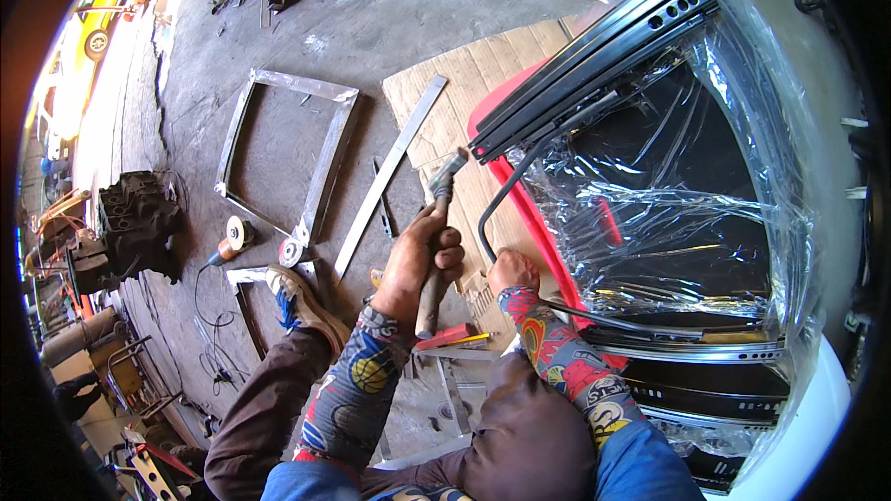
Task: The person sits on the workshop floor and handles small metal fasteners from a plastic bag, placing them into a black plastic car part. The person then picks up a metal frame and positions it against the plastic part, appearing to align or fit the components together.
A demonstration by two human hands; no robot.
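Observation:
My left hand (422, 255) is closed round the handle of a hammer (450, 174), its head raised near the end of a black slotted metal rail (603, 56). With closed fingers, my right hand (513, 271) grips a bent black metal bar (489, 215) that runs along the rails. Both rails lie on a black, plastic-wrapped piece (668, 148) with a red edge, which looks like an upturned seat. Underneath its left side is a flattened cardboard sheet (501, 56).
A flat metal strip (394, 172) lies partly on the cardboard. Left of it are a rectangular metal frame (336, 153) and an angle grinder (232, 243) with a cord. My shoe (306, 306) is beside them. A dark engine block (139, 223) stands farther left.

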